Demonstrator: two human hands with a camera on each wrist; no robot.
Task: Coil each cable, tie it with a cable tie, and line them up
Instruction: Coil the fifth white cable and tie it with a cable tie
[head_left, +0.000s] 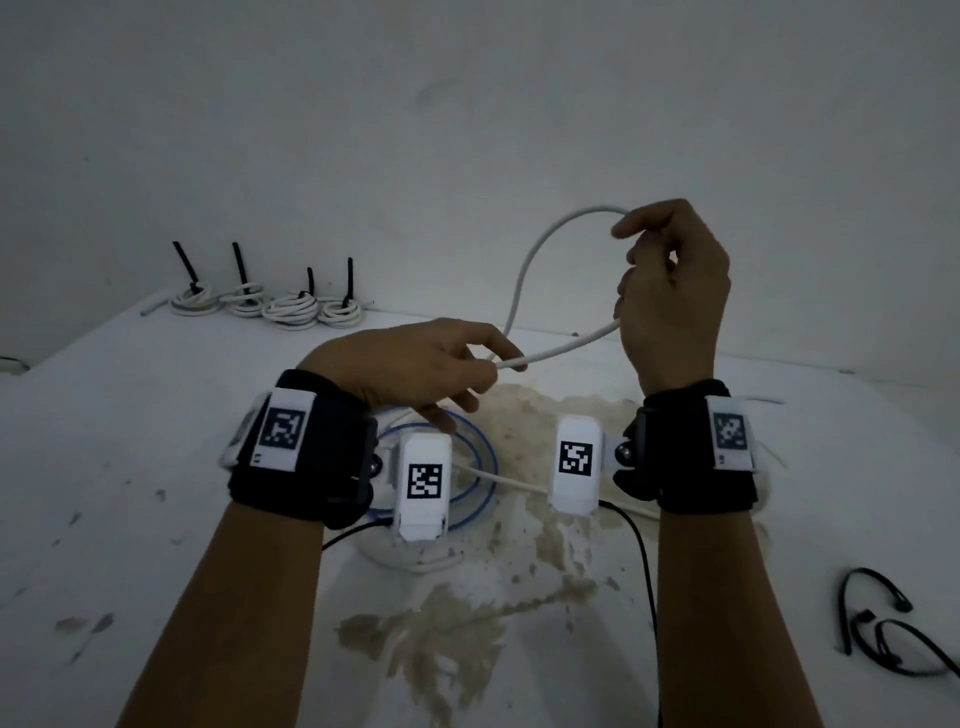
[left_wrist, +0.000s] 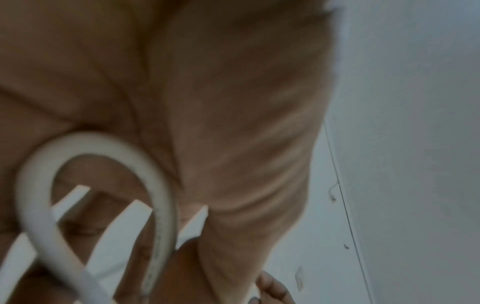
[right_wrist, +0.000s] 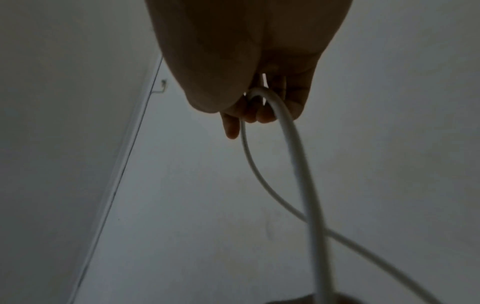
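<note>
Both hands work a white cable above the table. In the head view my right hand is raised at centre right and grips the cable, which arcs out to the left as one open loop. A straight run of it slants down to my left hand, which pinches it between thumb and fingers. The left wrist view shows a blurred bend of the cable close under the palm. In the right wrist view, curled fingers hold two strands of the cable that hang down and cross.
Several coiled white cables with upright black ties stand in a row at the back left by the wall. A blue cable coil lies under my left wrist. Loose black cable ties lie at the right. The white table has brown stains.
</note>
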